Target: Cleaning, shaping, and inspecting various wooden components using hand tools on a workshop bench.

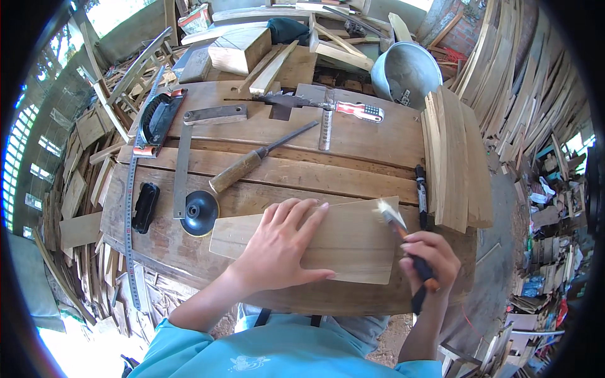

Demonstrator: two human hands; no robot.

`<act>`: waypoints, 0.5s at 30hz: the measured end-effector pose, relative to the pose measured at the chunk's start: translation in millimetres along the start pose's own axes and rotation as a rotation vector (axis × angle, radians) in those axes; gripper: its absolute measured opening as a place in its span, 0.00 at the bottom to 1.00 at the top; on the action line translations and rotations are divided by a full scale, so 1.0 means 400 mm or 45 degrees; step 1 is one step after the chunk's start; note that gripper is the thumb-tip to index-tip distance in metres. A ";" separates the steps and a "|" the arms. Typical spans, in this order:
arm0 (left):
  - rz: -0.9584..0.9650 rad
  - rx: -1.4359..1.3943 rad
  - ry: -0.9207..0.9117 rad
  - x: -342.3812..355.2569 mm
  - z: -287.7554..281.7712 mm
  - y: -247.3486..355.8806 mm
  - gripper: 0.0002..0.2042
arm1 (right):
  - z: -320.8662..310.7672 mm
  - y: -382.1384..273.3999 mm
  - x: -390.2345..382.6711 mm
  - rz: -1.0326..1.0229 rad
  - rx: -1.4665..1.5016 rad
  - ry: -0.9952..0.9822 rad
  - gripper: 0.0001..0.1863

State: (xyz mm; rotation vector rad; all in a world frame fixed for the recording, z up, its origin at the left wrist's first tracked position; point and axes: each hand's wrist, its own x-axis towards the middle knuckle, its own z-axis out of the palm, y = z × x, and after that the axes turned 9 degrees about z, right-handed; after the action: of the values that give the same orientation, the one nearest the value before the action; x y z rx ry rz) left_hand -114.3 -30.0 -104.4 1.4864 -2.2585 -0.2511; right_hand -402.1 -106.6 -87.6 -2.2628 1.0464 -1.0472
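Observation:
My left hand (282,244) lies spread, fingers apart, on a pale tapered board (359,246) at the front of the workbench (346,170). My right hand (428,264) grips a brush (394,217) with white bristles and an orange-and-black handle, tilted over the board's right end. Just behind the board lie a black round disc (200,214), a wooden-handled chisel (236,170) and a metal try square (183,164). A dark marker-like tool (421,192) lies beside the board's far right corner.
A stack of planks (450,157) stands on the bench's right, a grey bucket (406,69) behind. A sander-like tool (154,126), long metal rule (130,239) and black case (145,208) lie left; a saw (359,110) and wood blocks (239,47) farther back. Scrap wood surrounds the bench.

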 end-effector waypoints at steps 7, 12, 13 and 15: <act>-0.152 -0.001 -0.026 0.010 0.012 -0.004 0.56 | -0.020 -0.043 -0.023 0.136 0.214 -0.143 0.16; -0.157 -0.081 0.010 0.018 0.014 -0.015 0.53 | -0.032 -0.029 -0.029 0.176 0.364 -0.178 0.13; -0.151 -0.067 0.022 0.018 0.013 -0.016 0.51 | -0.027 -0.024 -0.032 0.219 0.438 -0.101 0.13; -0.143 -0.082 0.059 0.013 0.012 -0.011 0.51 | -0.018 -0.013 -0.040 0.331 0.588 0.013 0.15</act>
State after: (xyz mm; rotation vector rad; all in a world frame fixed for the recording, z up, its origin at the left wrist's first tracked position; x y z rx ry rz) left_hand -114.5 -36.6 -108.9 1.5709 -2.1140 -0.3172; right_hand -412.3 -91.2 -87.3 -1.7079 0.9540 -1.0597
